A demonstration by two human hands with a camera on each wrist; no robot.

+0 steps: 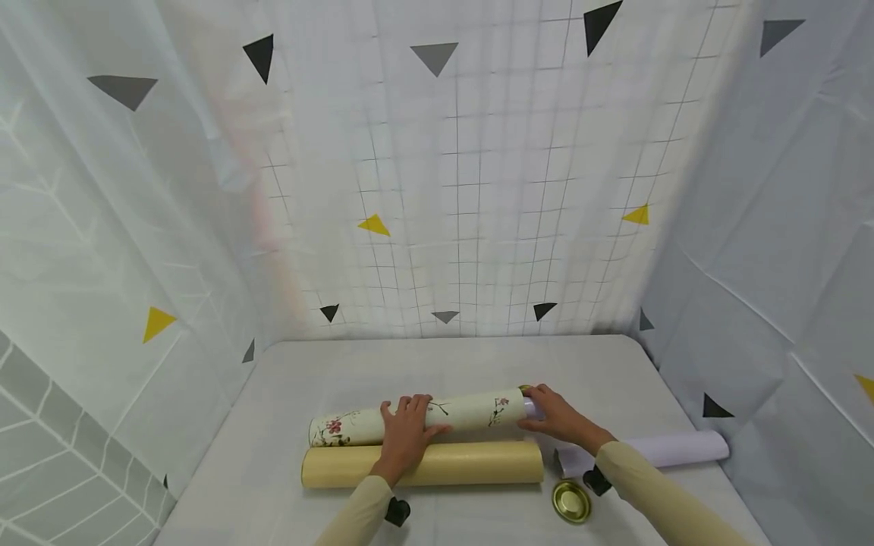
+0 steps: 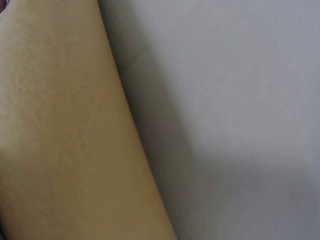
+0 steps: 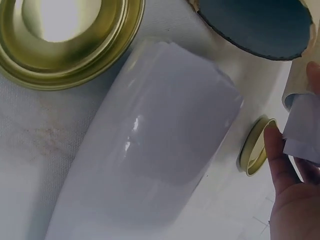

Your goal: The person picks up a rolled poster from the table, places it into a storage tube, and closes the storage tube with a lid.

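A cream cardboard tube (image 1: pixel 471 410) with a flower print lies across the table, and my left hand (image 1: pixel 406 438) grips it from above, thumb spread to the right. From the tube's right end sticks out a short length of rolled pale lavender sheet (image 3: pixel 301 125). My right hand (image 1: pixel 565 418) holds that roll between thumb and fingers at the tube's mouth. Just in front, a plain tan tube (image 1: pixel 485 462) lies alongside the floral one, below my left wrist. In the right wrist view its dark open end (image 3: pixel 255 25) shows. The left wrist view does not show my left fingers' hold.
Another lavender roll (image 1: pixel 683 449) lies at the right, partly under my right forearm. A gold metal lid (image 1: pixel 571 502) rests near the tan tube's right end. A second gold lid (image 3: pixel 246 155) is behind my right fingers. White sheeting (image 1: pixel 478 265) surrounds the table (image 1: pixel 287 371).
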